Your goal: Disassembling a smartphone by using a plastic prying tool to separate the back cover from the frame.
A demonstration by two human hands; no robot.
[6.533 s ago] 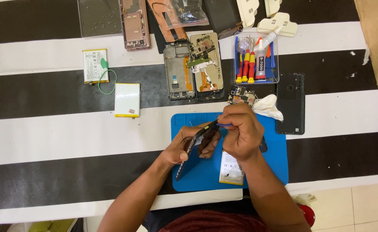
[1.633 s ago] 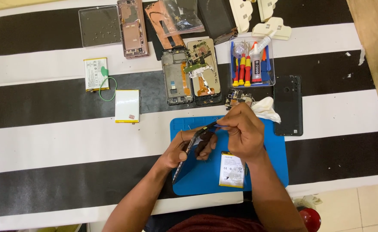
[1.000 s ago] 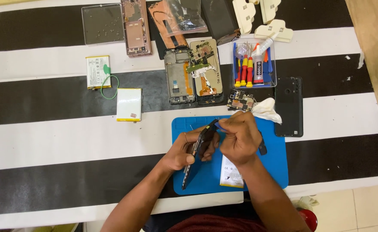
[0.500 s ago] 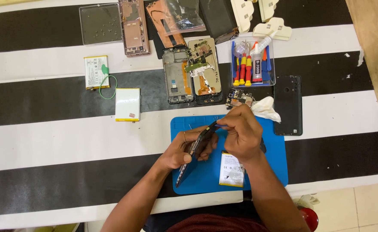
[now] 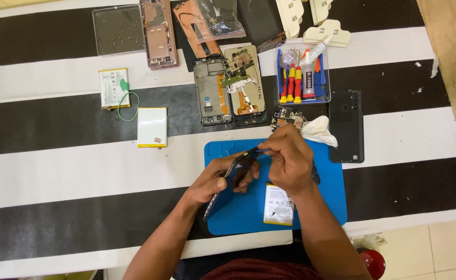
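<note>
Bright, even daylight fills the scene; shadows stay soft and short under the hands. Mild glare sits on the clear plastic lid far left. Focus is sharp overall.

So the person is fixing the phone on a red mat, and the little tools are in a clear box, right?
Not quite: the mat under the phone is blue, not red, as the head view shows. The little tools do sit in a clear box.

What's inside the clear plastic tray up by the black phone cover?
The clear tray holds red-and-yellow handled screwdrivers, a white glue tube lying over them, and blue tools along its sides. Whatever lies beneath the tube and handles is covered.
</note>
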